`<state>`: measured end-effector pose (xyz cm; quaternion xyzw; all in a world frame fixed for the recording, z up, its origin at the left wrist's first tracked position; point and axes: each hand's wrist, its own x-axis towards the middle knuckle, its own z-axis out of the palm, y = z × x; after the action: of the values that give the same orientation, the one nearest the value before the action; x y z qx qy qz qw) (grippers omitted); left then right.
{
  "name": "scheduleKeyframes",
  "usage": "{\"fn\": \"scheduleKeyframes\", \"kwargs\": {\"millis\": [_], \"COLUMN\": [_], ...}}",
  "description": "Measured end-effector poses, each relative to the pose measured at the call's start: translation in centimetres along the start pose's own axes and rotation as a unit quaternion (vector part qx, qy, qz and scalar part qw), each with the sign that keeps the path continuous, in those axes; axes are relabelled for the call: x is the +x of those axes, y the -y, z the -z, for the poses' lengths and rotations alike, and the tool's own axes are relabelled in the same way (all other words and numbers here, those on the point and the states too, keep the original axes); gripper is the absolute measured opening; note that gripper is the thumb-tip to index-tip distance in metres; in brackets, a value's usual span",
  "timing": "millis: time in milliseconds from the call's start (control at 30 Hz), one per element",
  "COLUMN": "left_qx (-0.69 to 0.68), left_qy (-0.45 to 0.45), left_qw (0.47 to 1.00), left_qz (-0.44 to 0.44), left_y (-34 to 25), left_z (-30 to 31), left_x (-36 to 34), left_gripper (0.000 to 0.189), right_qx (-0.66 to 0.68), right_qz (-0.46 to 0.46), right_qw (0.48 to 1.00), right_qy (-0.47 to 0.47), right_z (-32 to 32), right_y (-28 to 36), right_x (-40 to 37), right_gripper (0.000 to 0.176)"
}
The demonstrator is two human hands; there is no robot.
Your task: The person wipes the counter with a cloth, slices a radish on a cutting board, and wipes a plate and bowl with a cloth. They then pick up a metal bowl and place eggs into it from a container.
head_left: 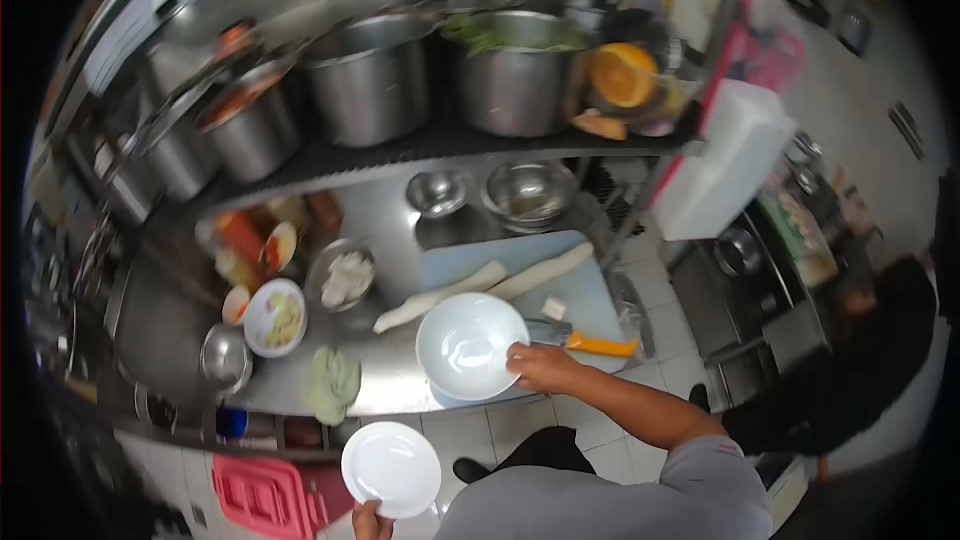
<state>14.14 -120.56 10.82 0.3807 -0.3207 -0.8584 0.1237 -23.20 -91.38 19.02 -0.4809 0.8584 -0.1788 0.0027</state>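
My right hand grips the rim of an empty white bowl, held over the near left part of the blue cutting board. My left hand holds a white plate by its lower edge, in front of the counter. On the board lie two long pale pieces, one reaching past its left edge, and a small white block. An orange-handled knife rests to the right of the bowl, its blade partly hidden.
Metal pots line the shelf above. The counter holds metal bowls, a white bowl of cut food, sauce bottles and a green cloth. A pink bin stands below; another person is at right.
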Motion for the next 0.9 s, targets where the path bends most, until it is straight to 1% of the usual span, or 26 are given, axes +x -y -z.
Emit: {"fn": "scheduleKeyframes", "kwargs": {"millis": [33,67,100,167,200,267,300,333,367,400,433,467,500,567,600,633,667,700,733,767,800,833,867,900], "left_qx": [0.009,0.024,0.038,0.058,0.068,0.085,0.09,0.094,0.094,0.095,0.091,0.085,0.084,0.085,0.08,0.063,0.043,0.039,0.05,0.053,0.035,0.048,0.06,0.072], "left_qy": [0.025,0.02,0.008,-0.02,-0.034,-0.057,-0.069,-0.083,-0.097,-0.111,-0.122,-0.119,-0.116,-0.056,-0.053,-0.046,-0.037,-0.041,-0.044,-0.049,-0.061,-0.073,-0.086,-0.098], "left_qw": [1.0,0.999,0.999,0.998,0.997,0.995,0.994,0.992,0.991,0.989,0.988,0.989,0.989,0.993,0.993,0.994,0.996,0.995,0.996,0.997,0.996,0.995,0.994,0.992], "left_qz": [-0.007,-0.01,-0.007,-0.008,-0.007,-0.006,-0.004,0.002,0.011,0.021,0.029,0.032,0.03,-0.067,-0.069,-0.072,-0.075,-0.076,-0.056,-0.04,-0.048,-0.041,-0.034,-0.025], "left_y": [-1.4,-2.6,-3.5,-5.0,-5.5,-6.3,-6.5,-6.5,-6.3,-6.1,-5.9,-5.9,-6.3,-7.4,-7.4,-7.3,-7.0,-6.7,-6.3,-5.7,-5.3,-5.3,-5.5,-5.8], "left_z": [-0.3,-0.8,-1.1,-1.7,-2.2,-2.7,-2.8,-2.6,-2.2,-1.6,-1.0,-1.5,-3.5,-10.0,-11.6,-12.7,-13.4,-13.3,-13.0,-13.0,-13.3,-14.1,-15.2,-16.3], "left_x": [-1.0,-1.4,-1.1,-0.4,0.0,1.0,1.4,1.8,2.5,3.2,3.7,4.1,3.3,1.3,1.0,0.7,0.8,1.2,1.8,2.1,1.6,1.0,0.5,-0.1], "left_gripper": [0.066,0.065,0.063,0.061,0.059,0.057,0.056,0.055,0.053,0.052,0.051,0.05,0.05,0.043,0.043,0.041,0.04,0.04,0.039,0.038,0.038,0.037,0.035,0.034], "right_qx": [0.017,0.038,0.034,0.042,0.061,0.134,0.064,0.029,0.11,0.063,-0.02,-0.006,-0.043,-0.112,-0.114,-0.062,-0.012,-0.011,-0.043,-0.078,-0.229,-0.376,-0.142,-0.361], "right_qz": [0.003,0.012,0.001,0.009,0.013,0.031,-0.014,0.026,-0.01,0.032,0.041,-0.015,0.025,-0.081,-0.076,-0.097,-0.115,-0.11,-0.218,-0.313,-0.322,-0.313,-0.431,-0.367], "right_qw": [0.998,0.99,0.992,0.986,0.989,0.99,0.989,0.959,0.915,0.85,0.811,0.779,0.765,0.816,0.815,0.876,0.923,0.925,0.928,0.918,0.912,0.872,0.888,0.849], "right_qy": [0.067,0.134,0.122,0.164,0.136,-0.023,-0.13,-0.28,-0.387,-0.522,-0.583,-0.626,-0.642,-0.561,-0.563,-0.469,-0.367,-0.364,-0.299,-0.231,-0.112,0.001,-0.074,0.118], "right_z": [0.6,1.4,2.3,4.6,6.6,12.3,18.3,23.8,28.5,32.9,38.7,43.0,47.3,53.1,54.9,56.0,57.0,57.1,57.2,57.7,58.9,60.0,57.5,61.2], "right_y": [0.9,1.5,1.9,2.9,3.2,2.0,2.9,2.2,2.3,0.5,0.0,0.2,-3.1,-7.8,-9.6,-11.0,-12.2,-12.2,-12.2,-11.9,-14.2,-16.3,-10.3,-23.2], "right_x": [0.4,0.5,0.4,0.2,0.2,0.5,0.1,0.1,-0.5,-1.0,-1.6,-1.3,-1.0,-0.5,0.2,1.0,1.4,1.5,1.8,2.9,2.9,3.9,4.4,4.5], "right_gripper": [0.027,0.031,0.031,0.041,0.042,0.036,0.029,0.026,0.023,0.026,0.028,0.029,0.026,0.026,0.026,0.025,0.025,0.025,0.022,0.019,0.021,0.024,0.032,0.037]}}
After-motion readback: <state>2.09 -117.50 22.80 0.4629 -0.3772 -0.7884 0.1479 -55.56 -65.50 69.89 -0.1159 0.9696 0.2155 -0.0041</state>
